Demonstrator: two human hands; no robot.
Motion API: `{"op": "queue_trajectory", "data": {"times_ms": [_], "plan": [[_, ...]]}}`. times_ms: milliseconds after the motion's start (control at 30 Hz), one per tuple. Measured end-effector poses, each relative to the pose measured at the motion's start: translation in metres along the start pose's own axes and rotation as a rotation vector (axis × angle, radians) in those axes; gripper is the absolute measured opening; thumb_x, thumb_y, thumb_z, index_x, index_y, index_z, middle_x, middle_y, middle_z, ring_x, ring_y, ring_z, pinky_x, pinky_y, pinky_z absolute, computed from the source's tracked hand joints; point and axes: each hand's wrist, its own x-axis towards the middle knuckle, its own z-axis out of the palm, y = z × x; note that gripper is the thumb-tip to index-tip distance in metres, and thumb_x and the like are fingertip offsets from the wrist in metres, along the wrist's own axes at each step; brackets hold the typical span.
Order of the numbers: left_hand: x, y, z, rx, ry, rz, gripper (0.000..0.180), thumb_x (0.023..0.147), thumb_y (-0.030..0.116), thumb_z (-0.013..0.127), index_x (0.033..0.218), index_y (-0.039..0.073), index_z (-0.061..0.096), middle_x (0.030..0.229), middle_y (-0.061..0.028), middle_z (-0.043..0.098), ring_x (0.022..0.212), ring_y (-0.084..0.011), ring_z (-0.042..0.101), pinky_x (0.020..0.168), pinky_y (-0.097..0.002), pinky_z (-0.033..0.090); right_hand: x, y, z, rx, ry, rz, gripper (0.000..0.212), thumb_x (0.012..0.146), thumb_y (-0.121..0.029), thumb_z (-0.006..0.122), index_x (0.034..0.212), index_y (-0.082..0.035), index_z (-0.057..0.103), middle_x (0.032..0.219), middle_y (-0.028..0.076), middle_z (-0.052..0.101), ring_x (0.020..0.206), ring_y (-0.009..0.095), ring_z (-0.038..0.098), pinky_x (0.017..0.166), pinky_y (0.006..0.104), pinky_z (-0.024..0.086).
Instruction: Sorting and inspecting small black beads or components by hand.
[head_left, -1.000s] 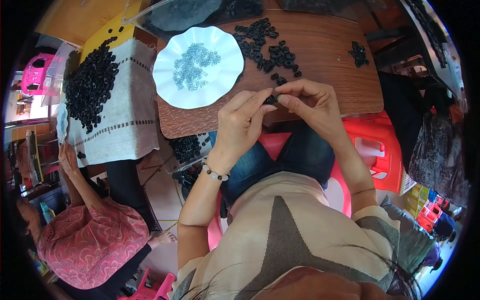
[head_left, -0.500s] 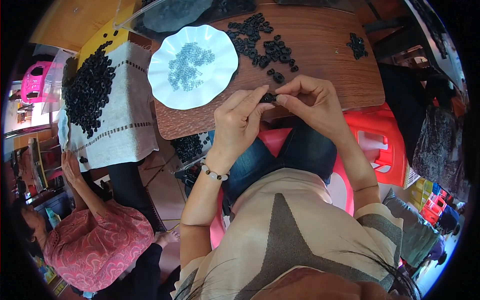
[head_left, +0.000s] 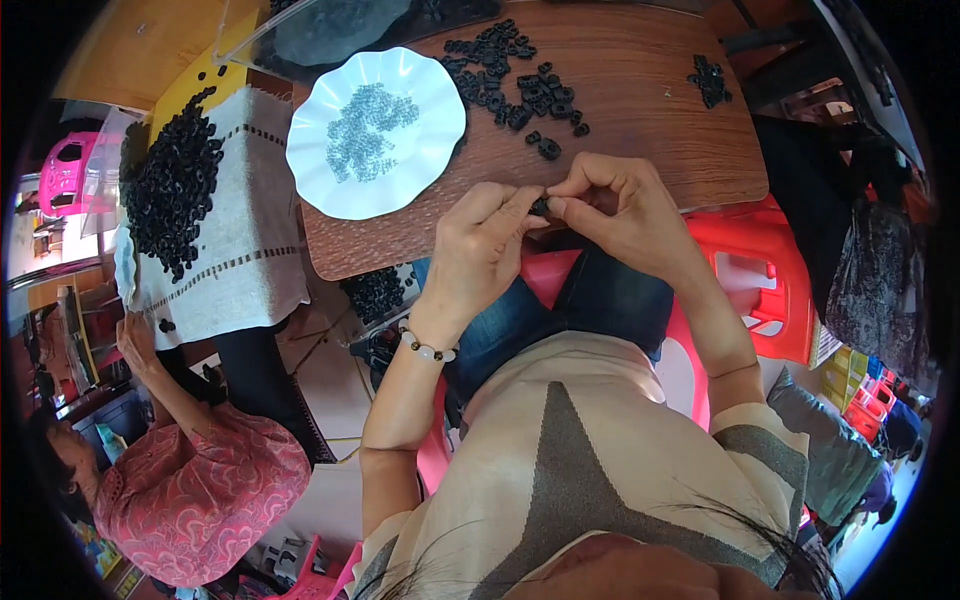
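Observation:
Near the table's front edge, my left hand (head_left: 485,238) pinches a small black plastic part (head_left: 539,207) between thumb and fingers. My right hand (head_left: 622,212) meets it from the other side, thumb and forefinger closed at the same part; whether they also hold a tiny piece is too small to tell. Just beyond my hands lie a loose black part (head_left: 548,149) and a spread of similar black parts (head_left: 540,95). Left of them is a white scalloped plate (head_left: 305,150) bearing many tiny clear pieces (head_left: 370,130).
The brown wooden table (head_left: 640,110) also carries a small black cluster (head_left: 709,82) at far right. At left, a person (head_left: 200,480) sits by a cloth-covered table (head_left: 255,200) with a heap of black parts (head_left: 175,190). A red stool (head_left: 760,280) stands at right.
My fingers have turned slightly around the black part, covering more of it. The view has shifted a little. At left, the other person's hand has moved slightly and a foot has left view.

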Motion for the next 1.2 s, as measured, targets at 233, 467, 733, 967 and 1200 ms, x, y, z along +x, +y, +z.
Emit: {"op": "queue_trajectory", "data": {"times_ms": [233, 467, 733, 967, 1200], "plan": [[0.0, 0.007, 0.001, 0.13, -0.005, 0.056, 0.036, 0.077, -0.009, 0.072, 0.113, -0.002, 0.071, 0.095, -0.0137, 0.067, 0.082, -0.0318, 0.068, 0.069, -0.0409, 0.057, -0.002, -0.003, 0.0, -0.114, -0.012, -0.042, 0.004, 0.095, 0.002, 0.07, 0.096, 0.005, 0.068, 0.091, 0.002, 0.07, 0.085, 0.004, 0.063, 0.075, 0.0206, 0.054], [0.004, 0.007, -0.004, -0.1, 0.057, -0.042, 0.032, 0.081, -0.006, 0.075, 0.112, 0.0, 0.073, 0.095, -0.0142, 0.071, 0.081, -0.0316, 0.07, 0.069, -0.0367, 0.056, 0.007, -0.003, -0.02, 0.277, -0.179, 0.011, 0.022, 0.095, -0.013, 0.077, 0.111, 0.001, 0.073, 0.093, 0.005, 0.074, 0.086, 0.007, 0.068, 0.076, 0.0218, 0.056], [0.006, 0.01, -0.009, -0.11, 0.133, -0.077, 0.03, 0.081, 0.0, 0.081, 0.111, 0.003, 0.076, 0.097, -0.013, 0.071, 0.079, -0.0259, 0.071, 0.065, -0.0331, 0.055, 0.007, -0.006, -0.018, 0.214, -0.106, 0.032, 0.042, 0.101, -0.037, 0.069, 0.12, 0.0, 0.07, 0.1, 0.009, 0.075, 0.086, 0.011, 0.071, 0.078, 0.0242, 0.058], [0.004, 0.013, -0.004, -0.062, 0.166, 0.001, 0.037, 0.075, -0.001, 0.083, 0.111, 0.005, 0.077, 0.114, -0.0142, 0.065, 0.095, -0.0299, 0.066, 0.073, -0.0348, 0.056, 0.004, 0.012, -0.005, 0.638, -0.353, 0.077, 0.055, 0.105, -0.045, 0.059, 0.127, 0.005, 0.066, 0.112, 0.015, 0.071, 0.098, 0.02, 0.07, 0.085, 0.0309, 0.06], [0.007, 0.018, -0.009, -0.013, 0.1, 0.072, 0.04, 0.071, -0.003, 0.08, 0.11, 0.005, 0.076, 0.117, -0.0135, 0.064, 0.105, -0.0331, 0.061, 0.082, -0.0386, 0.054, 0.006, 0.028, -0.003, 0.935, -0.5, 0.19, 0.051, 0.102, -0.039, 0.064, 0.125, 0.007, 0.065, 0.134, 0.019, 0.063, 0.115, 0.033, 0.066, 0.095, 0.0487, 0.057]]}}
